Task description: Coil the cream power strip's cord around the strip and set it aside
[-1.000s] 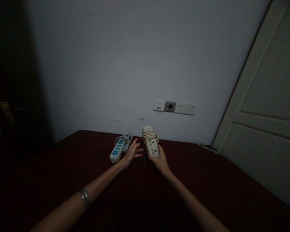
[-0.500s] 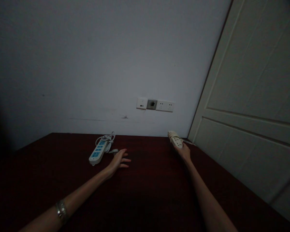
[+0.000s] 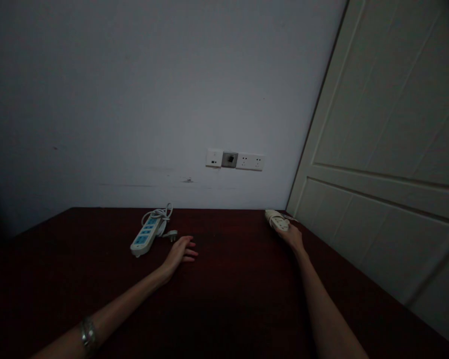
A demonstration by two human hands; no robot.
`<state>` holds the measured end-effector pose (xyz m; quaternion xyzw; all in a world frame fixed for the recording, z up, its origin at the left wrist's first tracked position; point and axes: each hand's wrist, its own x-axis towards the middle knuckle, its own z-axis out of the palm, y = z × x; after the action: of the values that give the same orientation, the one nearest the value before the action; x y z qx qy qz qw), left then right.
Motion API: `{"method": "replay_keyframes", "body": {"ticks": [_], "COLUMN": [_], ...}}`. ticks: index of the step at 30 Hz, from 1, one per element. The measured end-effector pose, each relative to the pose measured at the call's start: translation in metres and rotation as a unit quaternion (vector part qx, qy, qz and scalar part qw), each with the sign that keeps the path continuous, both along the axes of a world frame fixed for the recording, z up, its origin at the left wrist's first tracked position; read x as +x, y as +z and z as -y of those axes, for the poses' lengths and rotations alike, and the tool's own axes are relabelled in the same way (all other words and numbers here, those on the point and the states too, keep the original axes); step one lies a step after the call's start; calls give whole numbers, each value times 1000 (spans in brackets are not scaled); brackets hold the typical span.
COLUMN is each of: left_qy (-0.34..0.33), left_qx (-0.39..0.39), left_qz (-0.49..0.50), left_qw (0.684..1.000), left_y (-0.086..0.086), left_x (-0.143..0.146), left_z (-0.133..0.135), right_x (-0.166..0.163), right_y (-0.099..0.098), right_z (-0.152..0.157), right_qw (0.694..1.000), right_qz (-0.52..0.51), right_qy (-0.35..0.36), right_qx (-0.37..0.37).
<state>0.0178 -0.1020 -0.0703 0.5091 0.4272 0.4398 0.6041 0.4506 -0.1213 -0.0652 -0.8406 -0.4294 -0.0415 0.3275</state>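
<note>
My right hand (image 3: pixel 294 236) grips the near end of a cream power strip (image 3: pixel 280 222) that has its cord wound round its far end. That strip is low at the back right of the dark red tabletop (image 3: pixel 224 279); whether it rests fully on the wood I cannot tell. My left hand (image 3: pixel 180 253) holds nothing, its fingers apart and pointing right over the table. Just left of it lies a white power strip (image 3: pixel 145 238) with blue socket faces. Its grey cord (image 3: pixel 162 214) is bundled at the far end, and the plug (image 3: pixel 171 235) lies close to my left fingers.
Behind the table rises a pale wall (image 3: pixel 134 99) carrying a row of socket plates (image 3: pixel 250 161) and a grey plate (image 3: pixel 229 159) with a dark opening. A pale panelled door (image 3: pixel 377 149) stands along the right side of the table.
My right hand has moved slightly right and lowered the cream power strip, which now lies flatter. My left hand has drawn back a little from the plug. The view has shifted slightly.
</note>
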Motion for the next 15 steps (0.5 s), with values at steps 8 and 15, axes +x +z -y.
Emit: {"method": "replay_keyframes", "body": {"ticks": [8,15], "left_qy": [-1,-2], "left_qx": [8,12], "left_qz": [-10,-14], "left_qw": [1000,1000], "left_y": [1,-2], "left_x": [0,0], "left_z": [3,1], "right_x": [1,5], "right_y": [-5,-9], "right_z": [-1,-5], "right_qw": [1000,999], "right_qz": [19,48], "right_qy": [-1,0], "right_qx": [-8,17]}}
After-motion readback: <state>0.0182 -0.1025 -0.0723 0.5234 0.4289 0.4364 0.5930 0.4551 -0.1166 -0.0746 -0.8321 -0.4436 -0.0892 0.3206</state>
